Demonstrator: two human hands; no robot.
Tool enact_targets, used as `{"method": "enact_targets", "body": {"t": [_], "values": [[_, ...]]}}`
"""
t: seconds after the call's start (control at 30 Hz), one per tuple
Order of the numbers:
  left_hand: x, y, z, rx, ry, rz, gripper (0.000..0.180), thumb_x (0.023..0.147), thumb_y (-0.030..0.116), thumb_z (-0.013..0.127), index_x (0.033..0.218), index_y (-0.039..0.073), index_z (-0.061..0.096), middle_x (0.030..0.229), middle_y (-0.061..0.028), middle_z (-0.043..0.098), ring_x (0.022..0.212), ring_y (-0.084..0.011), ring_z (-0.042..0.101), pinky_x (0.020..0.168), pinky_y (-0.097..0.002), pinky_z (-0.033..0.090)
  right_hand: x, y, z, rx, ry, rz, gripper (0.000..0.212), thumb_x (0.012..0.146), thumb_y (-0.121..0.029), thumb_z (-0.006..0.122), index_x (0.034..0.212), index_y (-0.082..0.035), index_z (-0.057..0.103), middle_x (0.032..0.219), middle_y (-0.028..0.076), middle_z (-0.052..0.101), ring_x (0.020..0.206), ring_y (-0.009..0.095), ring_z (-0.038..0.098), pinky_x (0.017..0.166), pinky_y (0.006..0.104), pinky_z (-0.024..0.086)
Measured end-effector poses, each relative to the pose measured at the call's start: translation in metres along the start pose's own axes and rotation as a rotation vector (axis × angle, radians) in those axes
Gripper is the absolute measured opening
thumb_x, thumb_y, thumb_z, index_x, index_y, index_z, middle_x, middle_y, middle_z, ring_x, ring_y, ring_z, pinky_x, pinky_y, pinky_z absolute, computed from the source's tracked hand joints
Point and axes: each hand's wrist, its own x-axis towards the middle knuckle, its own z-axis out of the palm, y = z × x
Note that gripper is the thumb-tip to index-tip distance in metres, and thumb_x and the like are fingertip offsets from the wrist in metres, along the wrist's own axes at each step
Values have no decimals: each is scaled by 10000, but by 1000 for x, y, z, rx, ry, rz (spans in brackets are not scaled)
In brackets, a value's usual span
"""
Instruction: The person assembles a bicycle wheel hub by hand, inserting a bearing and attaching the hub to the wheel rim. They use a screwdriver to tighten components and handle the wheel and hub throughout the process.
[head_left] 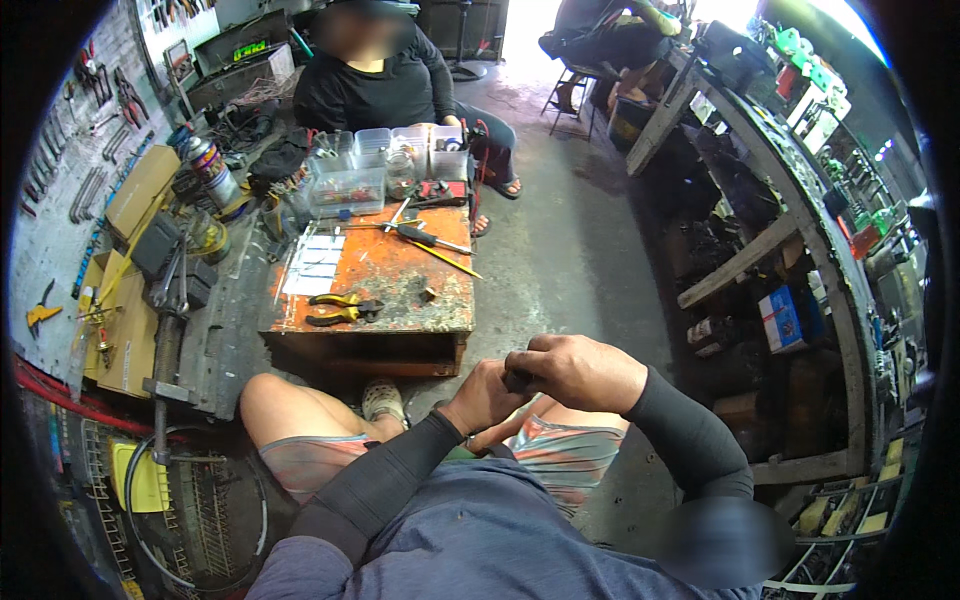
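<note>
We're in blk sleeves (392, 478), dk-blue shirt (470, 535), orange/grey striped shorts (565, 452). Held pc. (516, 382) looks blk. Tabletop (395, 272) orange w/ worn grey-brn patches; pliers (354, 310) yel & blk; paper (315, 264) wht; co-worker's top (362, 102) blk; shelf box (783, 320) blue & wht.

2 hands (582, 370) on dk. obj. (517, 381)

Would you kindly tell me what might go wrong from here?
The small dark piece between the left hand and right hand might slip and drop to the floor, where it could be hard to spot. The yellow stick appears to jut past the edge of the orange table, so a bump might knock it off.
</note>
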Motion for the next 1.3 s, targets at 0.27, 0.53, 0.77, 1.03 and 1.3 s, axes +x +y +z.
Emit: {"method": "enact_targets", "body": {"t": [0.27,0.53,0.77,1.03,1.3], "values": [[2,10,-9,-10,-91,-107,247,922,214,873,938,-5,761,794,-181,769,708,-227,759,651,-402,579,11,7,-8,-163,-148,-109,294,959,-96,672,1251,-62,659,1089,172,723,999,403,781,810,499,656],[-3,4,-17,-26,-46,-33,138,938,150,809,968,27,751,873,-210,774,799,-321,789,708,-421,590,33,-13,-14,-339,-225,-118,251,1024,-153,629,1227,-9,654,1043,199,745,969,392,787,824,491,651],[-6,-1,-14,-59,0,-42,183,908,170,805,998,17,763,964,-245,769,952,-411,782,788,-459,602,34,6,-1,-126,-111,-238,250,1012,-231,668,1218,-89,689,967,147,713,905,370,759,784,487,625],[-4,0,-7,23,14,17,320,977,288,819,1000,-16,722,958,-254,763,879,-373,784,757,-434,595,31,-9,-7,-133,-186,16,283,1025,-344,735,1105,-72,738,949,171,774,863,401,780,731,510,628],[-11,15,-19,-232,-86,-66,226,970,100,780,1132,-32,694,1046,-188,787,987,-142,724,852,-381,601,34,-1,0,58,-121,-49,279,1008,-287,742,1107,-27,722,967,211,765,908,436,764,829,525,615]]}}
